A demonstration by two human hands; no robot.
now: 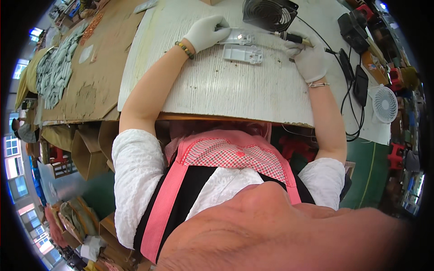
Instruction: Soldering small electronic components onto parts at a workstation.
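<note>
My left hand (205, 34), in a white glove, is closed on the near end of a small white plastic casing (243, 37) with a clear, shiny part. Just below it, a second white plastic casing (242, 54) lies flat on the table, touched by neither hand. My gloved right hand (313, 58) grips the dark handle of a soldering iron (294, 38). Its thin metal tip points left, toward the held casing. Whether the tip touches the casing I cannot tell. The lower fingers of the right hand are curled, and what they may hold is too small to name.
A black fan (270, 12) stands beyond the casings. Black cables and adapters (360, 86) lie at the right, near a small white fan (384, 104). A heap of pale pieces (56, 67) covers part of the brown board (97, 77) at the left.
</note>
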